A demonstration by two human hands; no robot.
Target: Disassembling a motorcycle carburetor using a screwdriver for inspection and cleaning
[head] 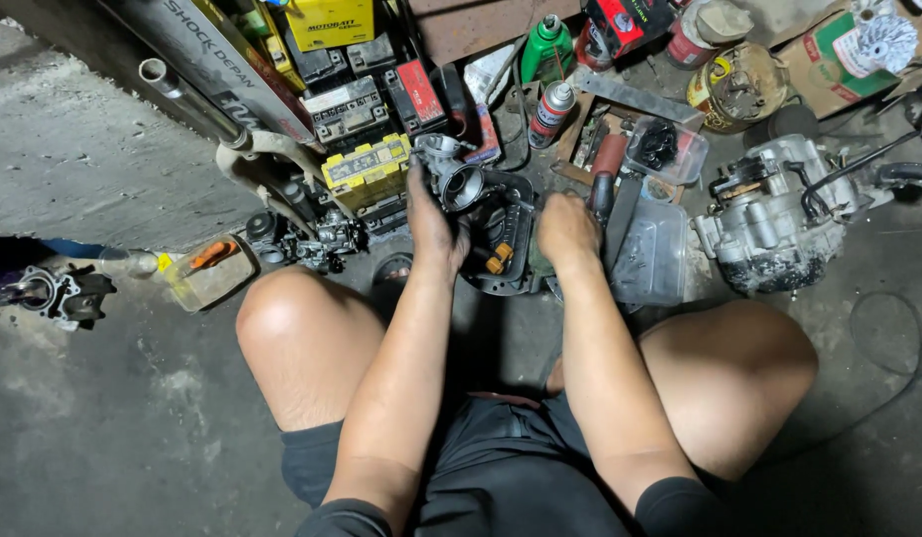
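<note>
Left hand [433, 231] grips a grey carburetor [453, 177]; right hand [566, 231] curls, its grasp hidden, over a black tray [501, 254].

A grey concrete floor [113, 428], stained and dusty, fills the scene. At upper left a raised concrete slab [73, 149] lies paler than the rest. Along the top clutter sits on the floor: stacked batteries [367, 169], spray cans [553, 107], a rusty tin [737, 88], a cardboard box [824, 55]. An engine block [769, 214] rests at right. The light is dim and even.
</note>
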